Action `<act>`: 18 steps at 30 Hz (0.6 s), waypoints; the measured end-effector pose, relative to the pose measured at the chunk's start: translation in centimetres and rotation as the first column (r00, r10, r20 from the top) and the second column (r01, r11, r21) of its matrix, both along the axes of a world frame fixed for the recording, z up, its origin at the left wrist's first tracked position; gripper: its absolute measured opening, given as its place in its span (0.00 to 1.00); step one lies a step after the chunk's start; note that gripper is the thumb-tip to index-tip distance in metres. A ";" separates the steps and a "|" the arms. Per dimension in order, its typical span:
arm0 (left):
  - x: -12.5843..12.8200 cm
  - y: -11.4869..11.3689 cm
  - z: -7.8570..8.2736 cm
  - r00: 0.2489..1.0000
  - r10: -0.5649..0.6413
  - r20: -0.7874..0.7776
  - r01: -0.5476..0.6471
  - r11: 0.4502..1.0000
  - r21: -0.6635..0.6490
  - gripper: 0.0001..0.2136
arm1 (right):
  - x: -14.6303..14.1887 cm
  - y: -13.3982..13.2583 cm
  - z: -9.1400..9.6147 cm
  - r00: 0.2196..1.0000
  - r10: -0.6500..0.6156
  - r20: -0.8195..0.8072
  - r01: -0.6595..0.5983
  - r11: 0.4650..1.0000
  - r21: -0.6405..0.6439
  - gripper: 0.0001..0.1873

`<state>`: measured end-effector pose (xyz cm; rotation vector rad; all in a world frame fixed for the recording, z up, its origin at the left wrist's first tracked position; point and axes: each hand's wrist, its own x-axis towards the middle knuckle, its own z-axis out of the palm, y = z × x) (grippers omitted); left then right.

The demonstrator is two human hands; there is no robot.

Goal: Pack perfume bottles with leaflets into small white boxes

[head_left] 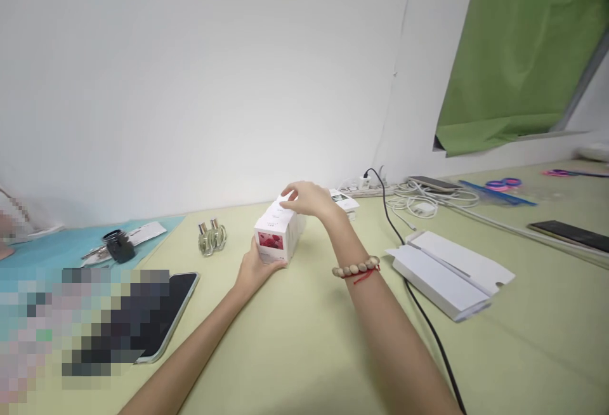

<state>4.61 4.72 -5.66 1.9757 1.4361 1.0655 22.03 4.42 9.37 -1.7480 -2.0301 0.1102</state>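
Small white boxes (278, 219) stand in a row on the table, close together; the nearest has a picture of red flowers on its front. My left hand (254, 269) grips the nearest box low down, thumb across the lower front and fingers at its left side. Over the far end of the row, my right hand (308, 199) bends down with thumb and fingers curled onto a white box top. Part of the far boxes is hidden behind that hand. Two small glass bottles (212, 237) with shiny caps are left of the row.
To the right lies an opened white carton (447, 275), with a black cable (419, 304) running under it. White cables (428, 202), a power strip (375, 191) and scissors (503, 184) are farther back. On the left are a phone (176, 301) and a dark jar (118, 247).
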 end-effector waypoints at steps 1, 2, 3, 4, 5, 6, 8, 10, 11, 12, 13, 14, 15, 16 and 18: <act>0.0 0.2 -0.2 1.000 -0.023 0.019 0.023 1.000 -0.003 0.35 | 1.3 0.8 -0.7 0.998 -0.043 -0.050 0.044 0.999 0.009 0.20; -0.1 0.3 -0.4 0.998 -0.048 0.032 0.048 0.999 -0.005 0.33 | 2.5 1.6 -1.6 0.989 -0.105 -0.102 0.107 0.994 0.024 0.22; -0.2 0.3 -0.5 0.997 -0.071 0.038 0.071 0.997 -0.006 0.31 | 3.8 2.5 -2.7 0.970 -0.197 -0.144 0.203 0.979 0.031 0.24; -0.3 0.4 -0.7 0.995 -0.091 0.037 0.092 0.996 -0.007 0.31 | 4.9 3.3 -4.0 0.940 -0.298 -0.168 0.307 0.951 0.027 0.26; -0.4 0.4 -0.8 0.994 -0.108 0.028 0.108 0.994 -0.008 0.30 | 5.9 4.0 -5.3 0.910 -0.377 -0.175 0.386 0.922 0.023 0.29; -0.5 0.3 -0.9 0.993 -0.118 0.016 0.118 0.993 -0.011 0.30 | 6.8 4.7 -6.7 0.877 -0.445 -0.183 0.457 0.889 0.033 0.33; -0.6 0.3 -0.9 0.993 -0.116 -0.010 0.116 0.993 -0.015 0.30 | 8.2 5.7 -9.2 0.829 -0.527 -0.188 0.549 0.831 0.089 0.39; -0.5 0.2 -0.9 0.995 -0.098 -0.023 0.098 0.995 -0.012 0.30 | 9.1 6.4 -11.3 0.809 -0.557 -0.187 0.584 0.800 0.140 0.41; -0.5 0.1 -0.8 0.995 -0.092 -0.025 0.092 0.996 -0.007 0.29 | 9.4 6.6 -12.1 0.805 -0.565 -0.183 0.590 0.796 0.138 0.41; -0.5 0.1 -0.8 0.996 -0.089 -0.025 0.089 0.996 0.001 0.29 | 9.7 6.8 -12.8 0.804 -0.568 -0.176 0.591 0.798 0.121 0.41; -0.5 0.0 -0.8 0.996 -0.089 -0.023 0.089 0.996 0.010 0.28 | 9.8 6.9 -13.3 0.804 -0.571 -0.168 0.590 0.801 0.099 0.40; -0.5 -0.1 -0.7 0.996 -0.091 -0.020 0.091 0.996 0.019 0.28 | 9.9 7.0 -13.6 0.803 -0.573 -0.163 0.590 0.803 0.085 0.40; -0.5 -0.1 -0.7 0.995 -0.094 -0.016 0.095 0.995 0.027 0.28 | 9.9 7.1 -13.8 0.800 -0.578 -0.162 0.595 0.800 0.083 0.39; -0.5 -0.1 -0.7 0.995 -0.097 -0.011 0.098 0.995 0.033 0.28 | 9.9 7.1 -13.9 0.793 -0.586 -0.166 0.604 0.792 0.094 0.37; -0.5 -0.2 -0.6 0.996 -0.093 -0.005 0.093 0.995 0.036 0.28 | 9.7 7.3 -13.9 0.775 -0.605 -0.184 0.629 0.765 0.137 0.33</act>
